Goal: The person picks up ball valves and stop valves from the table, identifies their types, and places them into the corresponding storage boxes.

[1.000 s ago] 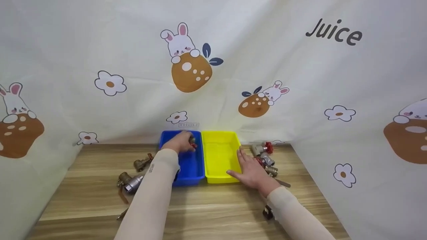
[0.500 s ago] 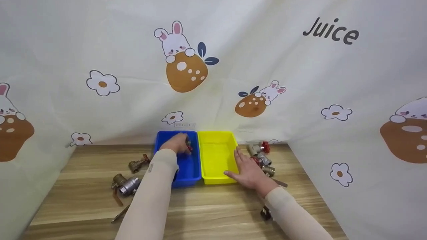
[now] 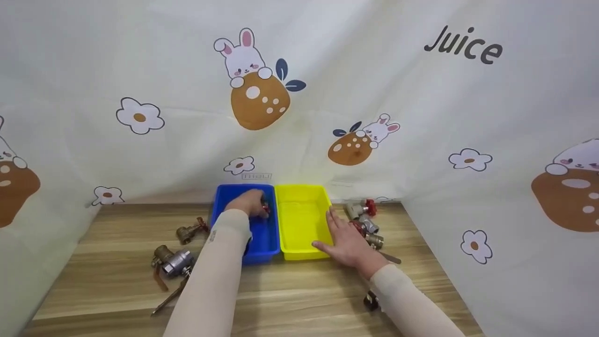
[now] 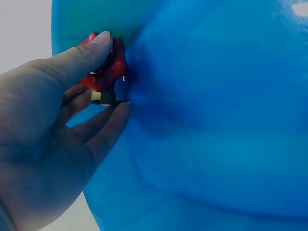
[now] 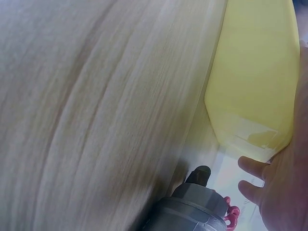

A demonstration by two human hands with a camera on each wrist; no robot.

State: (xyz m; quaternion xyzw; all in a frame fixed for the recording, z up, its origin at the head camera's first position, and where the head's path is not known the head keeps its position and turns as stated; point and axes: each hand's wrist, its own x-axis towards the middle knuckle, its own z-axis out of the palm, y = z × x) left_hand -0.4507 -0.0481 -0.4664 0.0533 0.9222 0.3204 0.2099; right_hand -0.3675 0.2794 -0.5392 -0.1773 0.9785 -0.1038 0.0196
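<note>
My left hand [image 3: 246, 203] is inside the blue bin [image 3: 265, 241] and grips a small valve with a red handwheel [image 4: 117, 68]. In the left wrist view the thumb lies over the handwheel, and the fingers curl below it near a brass fitting. The head view shows only a sliver of the valve past the fingers. To the right stands a yellow bin [image 3: 304, 229], side by side with the blue one. My right hand [image 3: 348, 241] lies along its right rim with fingers straight and thumb spread, holding nothing.
Left of the bins lie a brass valve [image 3: 187, 234], a large silvery valve [image 3: 178, 263] and a lever handle [image 3: 167, 299]. Several more valves sit beside the right hand, among them one with a red wheel [image 3: 370, 207]. A printed cloth [image 3: 187, 150] hangs behind.
My left hand has sunk a little lower into the blue bin with the valve. The head view has shifted slightly, while the right hand stays at the yellow bin's rim.
</note>
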